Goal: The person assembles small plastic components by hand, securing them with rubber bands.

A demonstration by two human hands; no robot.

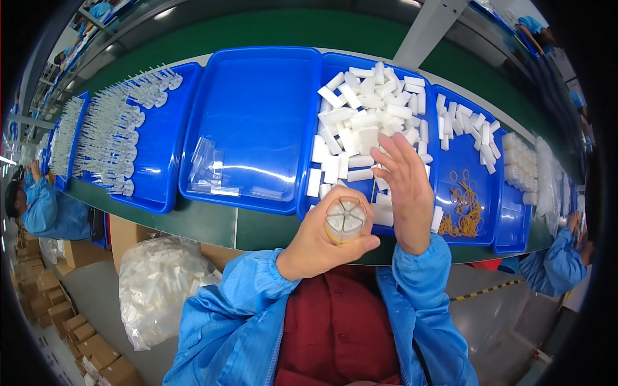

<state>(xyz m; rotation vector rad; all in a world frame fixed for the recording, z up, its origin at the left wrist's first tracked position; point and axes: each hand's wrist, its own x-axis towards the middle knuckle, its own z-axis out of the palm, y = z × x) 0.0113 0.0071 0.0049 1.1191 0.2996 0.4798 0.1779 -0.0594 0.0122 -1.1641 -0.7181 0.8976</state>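
Observation:
My left hand is wrapped round an upright round bundle, near the front edge of the table. Its top end shows whitish wedge-shaped parts split by dark lines that meet in the middle, and a yellowish band shows low on its side. Beside it, my right hand is raised with its fingers stretched out over the tray of white blocks. A thin yellow strand, like a rubber band, runs down near its fingertips; whether it is hooked on them I cannot tell. White rectangular blocks lie heaped behind both hands.
Left of the blocks, a blue tray holds several clear flat pieces. Further left, another tray carries rows of clear stemmed parts. To the right lie yellow rubber bands and more white blocks. A clear bag stands below the table.

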